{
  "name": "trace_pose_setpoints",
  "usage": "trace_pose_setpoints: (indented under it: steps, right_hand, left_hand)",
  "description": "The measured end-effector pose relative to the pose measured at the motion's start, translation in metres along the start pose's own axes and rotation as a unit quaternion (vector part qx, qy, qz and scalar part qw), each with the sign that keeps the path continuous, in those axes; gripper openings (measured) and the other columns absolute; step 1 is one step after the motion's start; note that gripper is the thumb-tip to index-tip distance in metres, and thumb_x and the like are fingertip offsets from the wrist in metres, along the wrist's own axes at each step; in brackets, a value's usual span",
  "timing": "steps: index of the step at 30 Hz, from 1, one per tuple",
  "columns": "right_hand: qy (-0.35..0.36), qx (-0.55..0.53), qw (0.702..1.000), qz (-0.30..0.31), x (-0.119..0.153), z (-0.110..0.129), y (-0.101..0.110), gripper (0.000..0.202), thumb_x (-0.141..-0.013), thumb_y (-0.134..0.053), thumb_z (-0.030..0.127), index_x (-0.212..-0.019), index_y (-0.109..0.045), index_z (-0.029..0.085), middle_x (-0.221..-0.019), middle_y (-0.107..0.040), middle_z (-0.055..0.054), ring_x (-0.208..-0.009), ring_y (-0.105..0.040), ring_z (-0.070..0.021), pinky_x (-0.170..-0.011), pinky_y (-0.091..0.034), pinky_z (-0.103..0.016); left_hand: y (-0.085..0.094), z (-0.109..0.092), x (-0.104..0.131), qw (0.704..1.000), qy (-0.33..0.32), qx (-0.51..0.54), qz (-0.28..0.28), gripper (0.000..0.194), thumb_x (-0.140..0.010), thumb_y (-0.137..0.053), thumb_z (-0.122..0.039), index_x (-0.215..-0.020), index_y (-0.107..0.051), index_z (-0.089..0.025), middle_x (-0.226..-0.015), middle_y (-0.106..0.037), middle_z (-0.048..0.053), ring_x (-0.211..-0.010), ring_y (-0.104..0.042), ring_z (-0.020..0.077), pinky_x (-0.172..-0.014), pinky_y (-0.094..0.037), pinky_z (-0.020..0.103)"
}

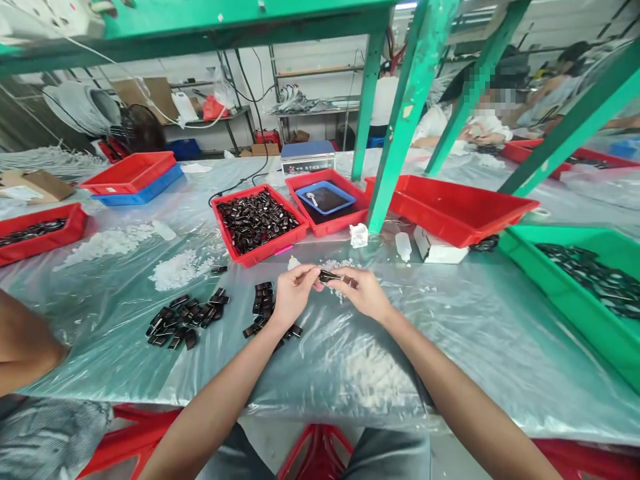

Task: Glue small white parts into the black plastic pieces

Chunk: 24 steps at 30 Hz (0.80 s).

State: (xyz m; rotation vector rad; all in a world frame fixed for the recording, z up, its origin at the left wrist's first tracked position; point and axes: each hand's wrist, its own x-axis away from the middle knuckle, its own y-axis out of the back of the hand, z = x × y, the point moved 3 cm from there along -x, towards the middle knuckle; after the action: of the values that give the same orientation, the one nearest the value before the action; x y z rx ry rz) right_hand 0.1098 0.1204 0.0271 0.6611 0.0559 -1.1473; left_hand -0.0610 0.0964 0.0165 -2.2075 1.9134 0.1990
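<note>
A small black glossy part (329,275) is held between my two hands above the plastic-covered table. My left hand (296,288) pinches its left end, and my right hand (364,291) has its fingers closed on the right end. Below and left of my left hand lie loose black parts (263,297). Farther left is a larger pile of similar parts (187,317). Small white pieces (181,269) are heaped behind that pile, and a few more lie scattered just beyond my hands.
Beyond my hands stand a red tray of black parts (257,223) and a red tray with a blue one inside (325,199). A green post (400,120) rises beside them. At right is a green bin (590,267); at left, a person's arm (25,343).
</note>
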Motion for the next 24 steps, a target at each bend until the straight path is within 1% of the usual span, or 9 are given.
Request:
trace_pose_setpoints:
  steps: [3,6,8,10,12,14,18,21,24]
  right_hand:
    - [-0.013,-0.043,0.999,0.020,-0.004,-0.005,0.008,0.035,-0.088,-0.066,0.051,-0.101,-0.077,0.020,-0.091,-0.076,-0.005,-0.061,-0.059,-0.0150,-0.060,-0.049,-0.028]
    - [-0.032,-0.058,0.997,-0.025,-0.007,-0.016,0.020,0.040,-0.085,-0.067,0.054,-0.101,-0.076,0.018,-0.090,-0.075,-0.006,-0.058,-0.057,-0.0145,-0.057,-0.048,-0.028]
    - [-0.045,-0.044,0.996,-0.071,-0.008,-0.023,0.027,0.043,-0.084,-0.068,0.055,-0.102,-0.075,0.017,-0.091,-0.074,-0.006,-0.057,-0.056,-0.0143,-0.057,-0.047,-0.029]
    - [-0.051,-0.019,0.994,-0.096,-0.009,-0.028,0.030,0.042,-0.083,-0.069,0.054,-0.103,-0.074,0.017,-0.092,-0.074,-0.007,-0.059,-0.057,-0.0149,-0.057,-0.047,-0.029]
    - [-0.050,0.004,0.994,-0.099,-0.009,-0.030,0.030,0.041,-0.083,-0.071,0.053,-0.104,-0.074,0.019,-0.093,-0.075,-0.006,-0.062,-0.059,-0.0161,-0.060,-0.048,-0.029]
    - [-0.047,0.010,0.994,-0.097,-0.008,-0.029,0.027,0.040,-0.082,-0.071,0.053,-0.104,-0.075,0.020,-0.093,-0.075,-0.006,-0.065,-0.060,-0.0169,-0.060,-0.048,-0.029]
    - [-0.048,-0.046,0.996,-0.060,-0.007,-0.025,0.015,0.041,-0.083,-0.069,0.054,-0.102,-0.075,0.019,-0.093,-0.076,-0.006,-0.060,-0.058,-0.0156,-0.056,-0.048,-0.029]
    - [-0.044,-0.083,0.995,-0.012,-0.004,-0.020,0.005,0.038,-0.084,-0.069,0.053,-0.101,-0.075,0.020,-0.095,-0.075,-0.006,-0.055,-0.055,-0.0135,-0.055,-0.048,-0.029]
    - [-0.038,-0.098,0.994,0.015,-0.002,-0.015,-0.001,0.035,-0.085,-0.069,0.051,-0.100,-0.075,0.020,-0.092,-0.074,-0.005,-0.056,-0.055,-0.0134,-0.055,-0.049,-0.029]
  left_hand:
    - [0.001,0.004,-0.001,1.000,0.010,0.013,0.002,0.034,-0.082,-0.070,-0.049,-0.084,-0.070,-0.015,-0.062,-0.066,0.001,-0.054,-0.064,0.0148,-0.058,-0.056,0.029]
    - [0.001,0.005,0.000,0.997,-0.009,-0.070,0.038,0.029,-0.086,-0.066,-0.045,-0.085,-0.069,-0.016,-0.068,-0.067,0.001,-0.056,-0.063,0.0138,-0.057,-0.053,0.027]
    - [-0.002,0.004,0.004,0.978,-0.046,-0.176,0.105,0.022,-0.089,-0.064,-0.039,-0.086,-0.070,-0.018,-0.076,-0.071,0.003,-0.063,-0.064,0.0142,-0.061,-0.051,0.026]
    - [-0.005,0.001,0.008,0.945,-0.089,-0.266,0.170,0.017,-0.091,-0.063,-0.034,-0.089,-0.072,-0.020,-0.083,-0.073,0.003,-0.068,-0.064,0.0148,-0.066,-0.050,0.026]
    - [-0.006,-0.003,0.011,0.921,-0.124,-0.311,0.196,0.017,-0.093,-0.061,-0.033,-0.092,-0.073,-0.022,-0.085,-0.073,0.002,-0.069,-0.063,0.0146,-0.068,-0.049,0.027]
    - [-0.002,-0.009,0.009,0.922,-0.148,-0.318,0.163,0.018,-0.093,-0.060,-0.033,-0.094,-0.073,-0.022,-0.087,-0.074,0.002,-0.067,-0.061,0.0137,-0.067,-0.048,0.026]
    - [0.010,-0.015,0.002,0.952,-0.142,-0.269,0.040,0.022,-0.092,-0.061,-0.036,-0.102,-0.071,-0.019,-0.086,-0.072,0.004,-0.064,-0.059,0.0124,-0.059,-0.046,0.024]
    - [0.011,-0.012,-0.001,0.969,-0.109,-0.212,0.059,0.033,-0.089,-0.065,-0.037,-0.116,-0.067,-0.019,-0.090,-0.071,0.005,-0.066,-0.060,0.0124,-0.058,-0.048,0.023]
    - [0.008,-0.008,-0.002,0.972,-0.109,-0.183,0.096,0.032,-0.088,-0.067,-0.038,-0.113,-0.069,-0.018,-0.093,-0.070,0.007,-0.070,-0.062,0.0135,-0.062,-0.050,0.025]
